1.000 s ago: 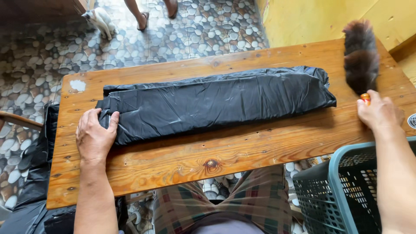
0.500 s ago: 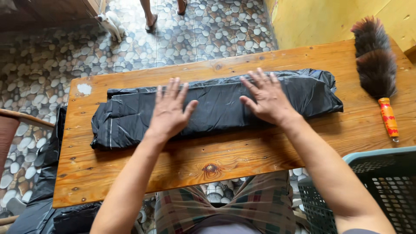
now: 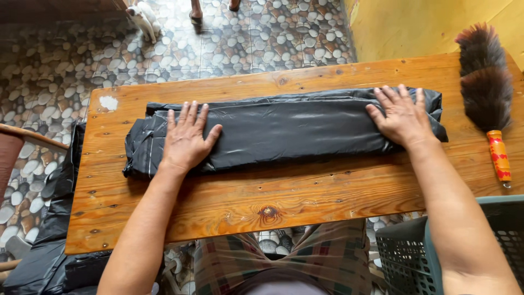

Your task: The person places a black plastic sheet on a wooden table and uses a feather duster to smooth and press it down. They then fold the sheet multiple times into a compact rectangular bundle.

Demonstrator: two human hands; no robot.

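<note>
A folded black plastic bag [image 3: 289,128] lies lengthwise across a wooden table [image 3: 284,191]. My left hand [image 3: 186,139] rests flat on the bag's left part, fingers spread. At the bag's right end my right hand [image 3: 401,116] presses down flat, fingers apart. Neither hand grips anything. A brown feather duster [image 3: 484,82] with an orange and red handle lies on the table's right side, apart from my right hand.
A grey-green plastic basket [image 3: 431,240] stands at the lower right beside the table. More black plastic [image 3: 49,251] is heaped on the floor at the left. A pebble-patterned floor, a small white animal [image 3: 143,16] and another person's feet [image 3: 196,11] lie beyond the table.
My right hand left the duster and came onto the bag. Both hands then slid apart from the bag's middle toward its two ends.
</note>
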